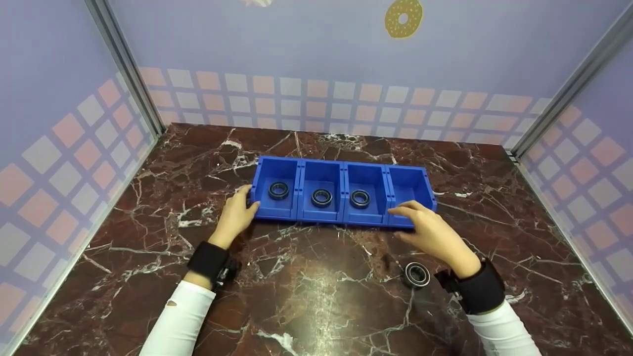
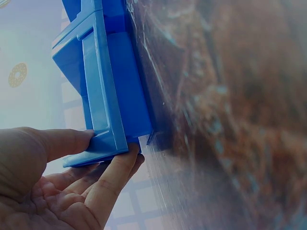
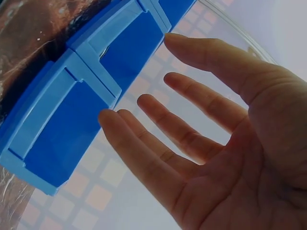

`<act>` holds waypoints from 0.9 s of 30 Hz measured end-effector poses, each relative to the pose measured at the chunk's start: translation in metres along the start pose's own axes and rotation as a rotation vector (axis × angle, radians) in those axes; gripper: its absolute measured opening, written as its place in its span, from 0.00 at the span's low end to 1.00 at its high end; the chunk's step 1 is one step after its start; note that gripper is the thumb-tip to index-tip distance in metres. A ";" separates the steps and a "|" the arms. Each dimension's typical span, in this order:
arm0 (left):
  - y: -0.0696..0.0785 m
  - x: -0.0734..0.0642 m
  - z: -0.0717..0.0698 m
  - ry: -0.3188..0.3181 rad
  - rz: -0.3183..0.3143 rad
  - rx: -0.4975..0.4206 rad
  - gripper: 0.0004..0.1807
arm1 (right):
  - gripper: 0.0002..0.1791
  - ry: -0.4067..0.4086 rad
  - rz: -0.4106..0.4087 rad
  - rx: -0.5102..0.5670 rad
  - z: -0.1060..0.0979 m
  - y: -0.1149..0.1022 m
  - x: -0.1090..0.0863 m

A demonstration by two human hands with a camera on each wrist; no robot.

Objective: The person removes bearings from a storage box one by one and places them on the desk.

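Observation:
A blue bin [image 1: 321, 217] with several compartments in a row sits on the table. One ball bearing [image 1: 278, 197] lies in its leftmost compartment, another bearing [image 1: 321, 204] in the one beside it, and a third bearing [image 1: 360, 206] in the one after that. My left hand [image 1: 235, 217] grips the bin's left end, thumb on the rim and fingers underneath in the left wrist view. Fingers spread, my right hand [image 1: 431, 233] hovers by the rightmost compartment and holds nothing. A loose bearing [image 1: 417, 285] lies on the table below that hand.
The dark marbled table [image 1: 316, 296] is bounded by a back wall [image 1: 296, 49] and side walls with pastel squares. Metal posts [image 1: 126, 64] stand at the back corners. Black bands [image 1: 207, 260] with cameras sit on both wrists.

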State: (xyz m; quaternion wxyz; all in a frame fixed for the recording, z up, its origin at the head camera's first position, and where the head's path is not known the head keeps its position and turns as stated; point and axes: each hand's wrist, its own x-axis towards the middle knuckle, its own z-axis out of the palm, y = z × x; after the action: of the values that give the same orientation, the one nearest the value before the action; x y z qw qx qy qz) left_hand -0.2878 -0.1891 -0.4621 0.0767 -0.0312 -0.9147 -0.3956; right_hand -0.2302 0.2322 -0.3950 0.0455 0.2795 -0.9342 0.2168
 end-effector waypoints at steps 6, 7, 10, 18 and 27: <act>0.001 0.001 -0.001 -0.008 -0.005 0.002 0.27 | 0.27 0.009 -0.023 -0.012 -0.001 -0.002 0.011; 0.001 0.001 -0.001 -0.009 -0.006 0.002 0.27 | 0.27 0.012 -0.029 -0.013 -0.001 -0.002 0.012; 0.001 0.000 -0.001 -0.015 -0.010 0.001 0.27 | 0.27 0.016 -0.042 -0.012 -0.001 -0.002 0.017; 0.001 0.000 0.001 -0.008 -0.006 0.001 0.27 | 0.26 0.008 -0.044 -0.002 -0.001 0.002 0.029; 0.000 0.000 0.001 0.006 0.003 0.002 0.26 | 0.27 0.004 -0.043 0.022 -0.003 0.002 0.044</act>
State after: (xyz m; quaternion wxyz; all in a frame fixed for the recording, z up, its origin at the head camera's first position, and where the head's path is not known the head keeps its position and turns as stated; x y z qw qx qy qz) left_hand -0.2879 -0.1885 -0.4627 0.0800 -0.0314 -0.9148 -0.3947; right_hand -0.2681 0.2131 -0.3843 0.0491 0.2995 -0.9255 0.2266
